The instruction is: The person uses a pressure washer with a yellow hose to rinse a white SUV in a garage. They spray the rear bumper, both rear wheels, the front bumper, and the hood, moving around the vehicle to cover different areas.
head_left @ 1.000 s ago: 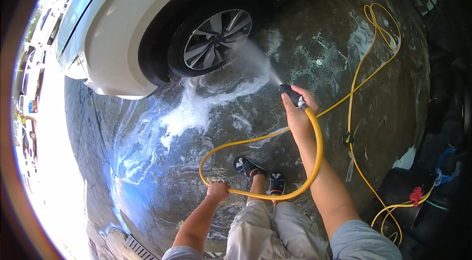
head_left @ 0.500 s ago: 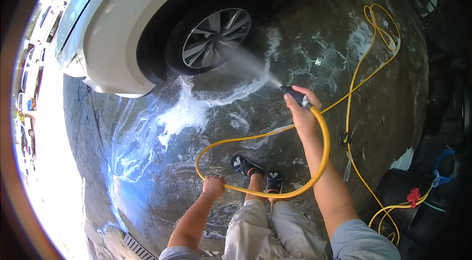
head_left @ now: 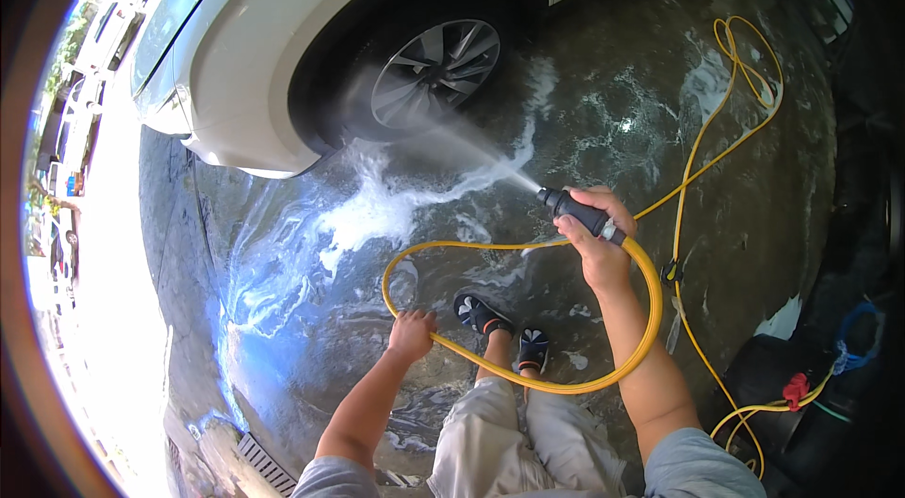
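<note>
Closed around a black hose nozzle (head_left: 577, 212) is my right hand (head_left: 603, 239), its arm stretched forward. From the nozzle tip a white fan of water (head_left: 476, 151) sprays up and left onto the lower part of the car's front wheel (head_left: 436, 74). A yellow hose (head_left: 537, 385) runs from the nozzle in a wide loop past my shins. My left hand (head_left: 412, 334) is wrapped round this hose at the loop's left side. The white car (head_left: 226, 74) fills the top left; mist blurs part of the tyre.
White foam (head_left: 368, 215) streaks the wet concrete floor. More yellow hose (head_left: 693, 159) lies looped on the right, with a black fitting (head_left: 670, 272) on it. At lower right are a red valve handle (head_left: 797, 391) and blue hose (head_left: 858, 338). A drain grate (head_left: 266, 465) sits at lower left.
The spray has shifted from the wheel's hub area to its lower left and the tyre. My right hand has moved slightly right and down, turning the nozzle further left. Both hands keep their holds.
</note>
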Demonstrator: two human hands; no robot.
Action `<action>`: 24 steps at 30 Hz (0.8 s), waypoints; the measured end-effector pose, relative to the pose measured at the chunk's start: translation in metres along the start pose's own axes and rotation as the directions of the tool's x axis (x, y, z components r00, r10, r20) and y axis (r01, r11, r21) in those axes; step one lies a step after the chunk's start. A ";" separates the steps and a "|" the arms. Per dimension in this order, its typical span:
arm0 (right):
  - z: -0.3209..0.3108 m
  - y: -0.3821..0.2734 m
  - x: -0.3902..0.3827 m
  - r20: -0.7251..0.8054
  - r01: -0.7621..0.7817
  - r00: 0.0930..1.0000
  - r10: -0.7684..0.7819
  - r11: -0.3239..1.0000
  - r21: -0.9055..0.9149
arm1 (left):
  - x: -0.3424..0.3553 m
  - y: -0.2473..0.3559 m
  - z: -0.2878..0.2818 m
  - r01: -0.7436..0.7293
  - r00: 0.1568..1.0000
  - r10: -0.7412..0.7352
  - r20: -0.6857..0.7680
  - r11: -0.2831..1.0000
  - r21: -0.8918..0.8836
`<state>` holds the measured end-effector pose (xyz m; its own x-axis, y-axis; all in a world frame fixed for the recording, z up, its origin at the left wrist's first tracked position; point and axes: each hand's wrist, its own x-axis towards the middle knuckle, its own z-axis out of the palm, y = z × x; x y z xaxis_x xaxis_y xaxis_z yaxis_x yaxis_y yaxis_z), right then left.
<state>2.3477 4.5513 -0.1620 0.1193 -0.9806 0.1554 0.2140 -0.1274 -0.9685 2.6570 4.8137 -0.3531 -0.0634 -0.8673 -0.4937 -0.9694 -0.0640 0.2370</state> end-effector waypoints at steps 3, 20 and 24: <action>-0.005 -0.007 -0.002 0.147 0.176 0.979 -0.142 0.951 -0.254 | -0.006 0.001 0.000 -0.005 1.000 0.005 0.030 1.000 0.004; -0.075 -0.028 -0.032 -0.319 0.023 0.938 -0.135 0.943 -0.333 | -0.081 0.043 0.025 0.017 0.996 -0.012 0.086 0.998 -0.058; -0.074 -0.031 -0.043 -0.326 -0.070 0.942 0.081 0.996 0.046 | -0.096 0.043 0.038 0.013 0.996 -0.006 0.087 0.997 -0.081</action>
<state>2.2648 4.5863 -0.1535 -0.1867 -0.9824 0.0040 0.2491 -0.0513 -0.9671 2.6127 4.9133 -0.3273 -0.0782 -0.8208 -0.5659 -0.9478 -0.1149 0.2975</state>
